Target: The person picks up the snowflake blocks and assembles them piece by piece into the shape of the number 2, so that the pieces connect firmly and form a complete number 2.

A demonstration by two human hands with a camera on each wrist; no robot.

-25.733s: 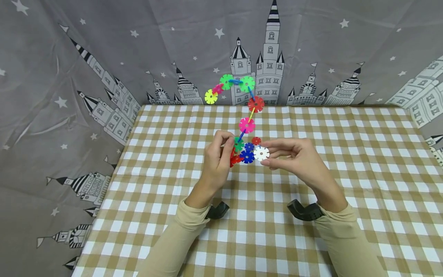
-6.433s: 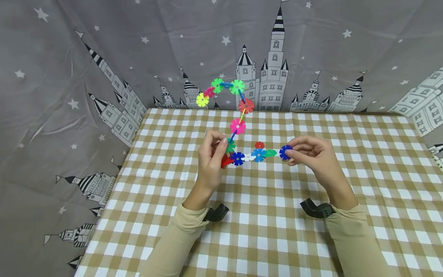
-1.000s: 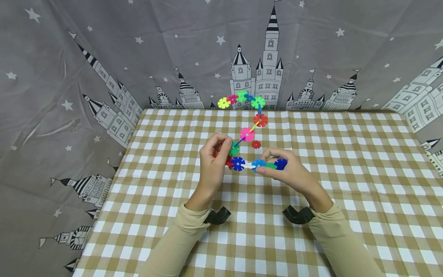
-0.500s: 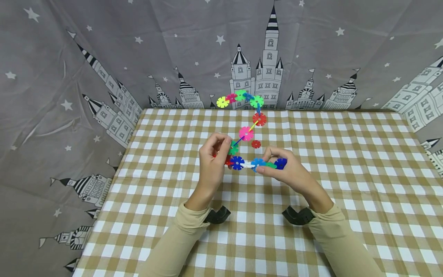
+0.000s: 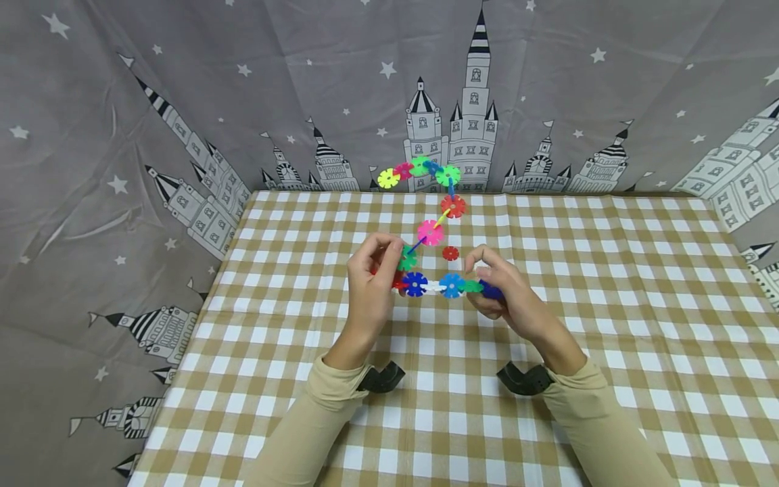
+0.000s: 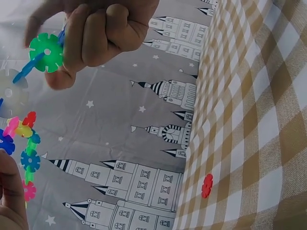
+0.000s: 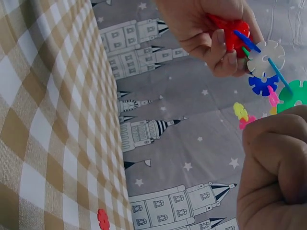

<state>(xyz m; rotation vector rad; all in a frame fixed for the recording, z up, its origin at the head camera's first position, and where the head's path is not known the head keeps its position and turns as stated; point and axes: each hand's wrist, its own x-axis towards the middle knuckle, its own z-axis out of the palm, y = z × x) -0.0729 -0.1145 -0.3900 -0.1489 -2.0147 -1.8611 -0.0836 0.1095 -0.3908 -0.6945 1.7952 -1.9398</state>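
In the head view, a chain of slotted plastic snowflake discs stands above the table. My left hand (image 5: 371, 291) grips its left corner, where a red disc (image 7: 236, 38) and a green disc (image 5: 407, 258) meet. An upper arm runs through a pink disc (image 5: 431, 233) and a red one up to a curve ending in a yellow disc (image 5: 388, 178). A lower row goes right: blue disc (image 5: 415, 284), white disc, light blue disc (image 5: 452, 285), green disc (image 5: 471, 286), dark blue disc (image 5: 491, 290). My right hand (image 5: 514, 297) holds that dark blue end, partly hidden, its index finger lifted.
One loose red disc (image 5: 450, 253) lies on the checkered tablecloth (image 5: 450, 419), behind the lower row. A grey curtain (image 5: 201, 101) printed with castles and stars hangs along the table's back and left sides.
Since the first frame, the lower row has grown rightward with several discs, and a loose blue disc is gone from the table. Just now my right fingers left the light blue disc for the end.
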